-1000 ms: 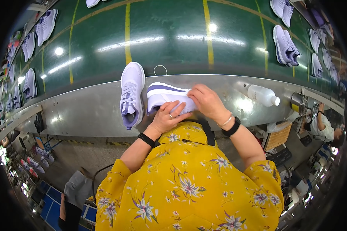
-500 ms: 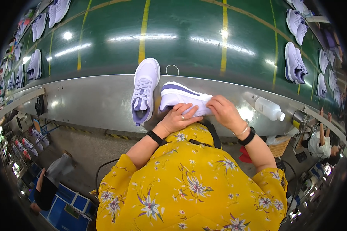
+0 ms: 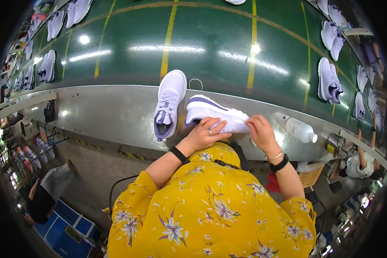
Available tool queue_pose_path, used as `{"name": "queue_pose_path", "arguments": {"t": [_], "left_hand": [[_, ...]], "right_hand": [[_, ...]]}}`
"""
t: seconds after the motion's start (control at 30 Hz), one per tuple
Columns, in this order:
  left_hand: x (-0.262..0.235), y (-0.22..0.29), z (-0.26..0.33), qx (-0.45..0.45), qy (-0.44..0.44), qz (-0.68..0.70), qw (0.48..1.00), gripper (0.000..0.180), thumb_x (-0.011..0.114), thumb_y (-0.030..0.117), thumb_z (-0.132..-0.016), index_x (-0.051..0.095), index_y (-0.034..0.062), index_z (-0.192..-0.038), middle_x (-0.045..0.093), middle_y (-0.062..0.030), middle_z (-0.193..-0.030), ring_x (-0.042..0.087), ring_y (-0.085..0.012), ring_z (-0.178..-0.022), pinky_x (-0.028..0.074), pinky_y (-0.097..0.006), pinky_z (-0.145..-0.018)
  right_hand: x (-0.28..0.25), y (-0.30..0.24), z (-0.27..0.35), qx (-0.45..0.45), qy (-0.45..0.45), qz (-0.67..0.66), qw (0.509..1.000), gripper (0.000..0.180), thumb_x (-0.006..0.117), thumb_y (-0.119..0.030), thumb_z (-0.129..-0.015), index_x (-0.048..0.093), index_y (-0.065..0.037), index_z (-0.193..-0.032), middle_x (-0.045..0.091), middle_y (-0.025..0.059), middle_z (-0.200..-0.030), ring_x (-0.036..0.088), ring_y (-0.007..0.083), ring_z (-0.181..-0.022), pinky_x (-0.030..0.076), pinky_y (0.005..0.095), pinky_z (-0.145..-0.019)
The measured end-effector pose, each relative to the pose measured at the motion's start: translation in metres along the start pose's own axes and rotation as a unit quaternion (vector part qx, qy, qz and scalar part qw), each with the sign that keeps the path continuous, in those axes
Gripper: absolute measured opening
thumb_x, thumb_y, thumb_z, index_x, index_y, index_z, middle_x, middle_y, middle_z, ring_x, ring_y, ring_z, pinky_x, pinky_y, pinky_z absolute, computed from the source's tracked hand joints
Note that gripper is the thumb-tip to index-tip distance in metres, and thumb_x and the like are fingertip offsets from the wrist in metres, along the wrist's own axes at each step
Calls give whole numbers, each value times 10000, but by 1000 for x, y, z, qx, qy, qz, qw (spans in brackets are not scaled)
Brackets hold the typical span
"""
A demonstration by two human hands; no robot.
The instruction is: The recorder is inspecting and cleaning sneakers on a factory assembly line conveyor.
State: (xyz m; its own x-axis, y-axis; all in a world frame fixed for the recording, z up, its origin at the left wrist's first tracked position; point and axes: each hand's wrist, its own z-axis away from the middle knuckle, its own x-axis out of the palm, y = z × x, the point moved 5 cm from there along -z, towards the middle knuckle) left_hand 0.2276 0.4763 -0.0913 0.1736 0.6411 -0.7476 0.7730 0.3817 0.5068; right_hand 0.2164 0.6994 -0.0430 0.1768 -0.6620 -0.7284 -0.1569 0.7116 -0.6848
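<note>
On a steel ledge (image 3: 107,109) beside a green conveyor (image 3: 215,47), we see a pale lilac sneaker (image 3: 219,112) lying on its side, its white sole turned to the ledge's far edge, its toe pointing right. We judge it light, with a soft upper that would dent under pressure and a sole springy but stiffer; nothing about it looks fragile, though the smooth metal beneath may let it slide. The midfoot, or the firmer heel, seems to us the surest place to take hold.

The left hand (image 3: 202,136) holds the sneaker from the ledge's near edge, fingers spread across the upper, so that the shoe lies just beyond the palm, touching it. The right hand (image 3: 263,135) is at the toe end, its fingertips bunched narrowly; we cannot tell whether they pinch anything. The sneaker lies to the left of that hand.

Near the heel, an upright matching shoe (image 3: 171,101) reaches its toe over the ledge's far edge. Toward the right end lies a white bottle (image 3: 300,130).
</note>
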Motion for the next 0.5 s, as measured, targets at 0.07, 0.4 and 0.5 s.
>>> {"name": "queue_pose_path", "arguments": {"t": [0.07,0.4,0.5], "left_hand": [[-5,0,-11,-15,-10,14,1000,440,688,70,-778,739,289,-1156,602,-35,-1330,523,-259,-1235,410,-422,-1032],[-35,-3,-25,-291,-66,-19,954,471,747,233,-789,654,129,-1239,570,-240,-1226,552,-433,-1073,451,-549,-918],[-74,-30,-27,-401,-68,127,905,507,745,381,-849,629,145,-1283,594,-185,-1229,581,-371,-1106,477,-527,-903]], "right_hand": [[-11,17,16,26,8,3,1000,99,665,18,-859,662,-16,-951,647,133,-960,649,347,-899,538,406,-787],[11,39,16,95,101,-50,989,42,665,-4,-901,690,-2,-935,683,126,-914,658,267,-847,514,340,-777],[25,34,9,80,89,-69,990,59,641,-23,-922,680,5,-956,672,127,-927,642,250,-851,507,342,-787]]}}
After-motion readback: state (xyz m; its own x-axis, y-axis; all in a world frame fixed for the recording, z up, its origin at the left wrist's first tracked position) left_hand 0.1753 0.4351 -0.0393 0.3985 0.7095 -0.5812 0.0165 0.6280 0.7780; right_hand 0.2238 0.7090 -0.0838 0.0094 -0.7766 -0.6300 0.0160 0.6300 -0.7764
